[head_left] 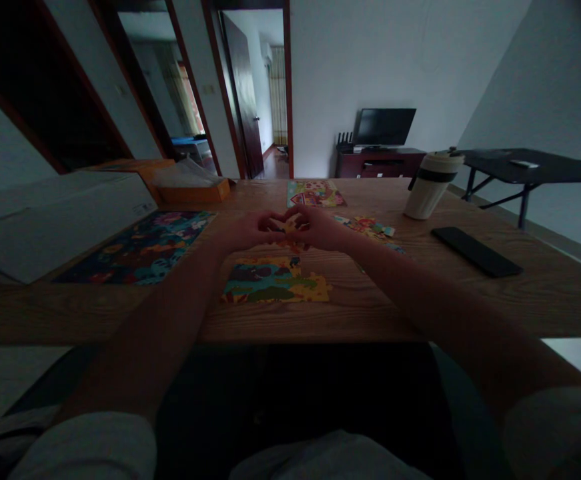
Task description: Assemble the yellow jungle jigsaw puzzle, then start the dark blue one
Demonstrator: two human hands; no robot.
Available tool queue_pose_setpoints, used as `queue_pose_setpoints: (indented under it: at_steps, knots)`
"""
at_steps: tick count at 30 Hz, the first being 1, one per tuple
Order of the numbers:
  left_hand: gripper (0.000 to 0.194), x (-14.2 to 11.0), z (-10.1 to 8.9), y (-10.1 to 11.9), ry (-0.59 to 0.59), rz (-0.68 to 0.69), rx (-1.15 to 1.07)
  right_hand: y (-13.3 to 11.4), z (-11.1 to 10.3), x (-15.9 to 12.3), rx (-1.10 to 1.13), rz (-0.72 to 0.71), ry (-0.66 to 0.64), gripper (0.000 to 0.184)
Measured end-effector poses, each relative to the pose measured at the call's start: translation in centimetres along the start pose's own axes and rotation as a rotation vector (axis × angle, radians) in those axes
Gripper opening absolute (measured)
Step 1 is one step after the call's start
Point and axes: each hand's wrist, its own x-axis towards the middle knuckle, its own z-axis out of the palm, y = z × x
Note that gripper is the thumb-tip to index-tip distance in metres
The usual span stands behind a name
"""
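My left hand (pixel 251 230) and my right hand (pixel 319 228) meet over the middle of the wooden table (pixel 520 300), fingers pinched together on small jigsaw pieces (pixel 286 227) held between them. Just in front of the hands lies a partly joined colourful puzzle section (pixel 275 280). Loose puzzle pieces (pixel 370 227) are scattered to the right of my right hand. A finished-looking dark puzzle picture (pixel 143 247) lies flat at the left. Another colourful puzzle sheet (pixel 314 193) rests at the far edge.
A white tumbler with a dark band (pixel 430 185) stands at the right rear, a black phone (pixel 475 251) lies beside it. An orange cardboard box (pixel 190 183) and a large white box (pixel 45 220) sit at the left. Behind are a TV stand, a dark side table and open doorways.
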Motion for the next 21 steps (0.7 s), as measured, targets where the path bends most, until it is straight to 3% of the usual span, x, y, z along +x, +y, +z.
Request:
queue_pose_setpoints:
  at_steps: [2, 5, 7, 9, 11, 14, 21]
  knots:
    - [0.053, 0.0, -0.3, -0.7, -0.012, -0.008, -0.071, -0.5, 0.8, 0.1, -0.123, -0.013, 0.111, 0.042]
    - [0.049, 0.1, -1.5, -2.5, 0.002, -0.069, -0.047, -1.3, 1.4, -1.5, -0.479, -0.126, 0.264, 0.040]
    - [0.047, 0.1, -2.3, -3.6, 0.003, -0.113, 0.024, -1.8, 1.9, -3.4, -0.694, -0.253, 0.136, 0.028]
    - [0.048, 0.1, -2.8, -4.2, 0.009, -0.139, 0.106, -2.1, 2.8, -5.2, -0.765, -0.393, -0.081, 0.032]
    - [0.056, 0.0, -3.0, -4.2, 0.013, -0.147, 0.171, -2.2, 3.5, -6.6, -0.781, -0.469, -0.214, 0.036]
    - [0.069, -0.1, -2.6, -3.2, -0.021, -0.136, 0.234, -1.8, 3.6, -7.7, -0.758, -0.474, -0.280, 0.037]
    - [0.057, 0.4, -0.2, -1.3, -0.143, -0.198, 0.319, -1.1, 0.2, -9.2, -0.613, -0.348, -0.302, 0.038]
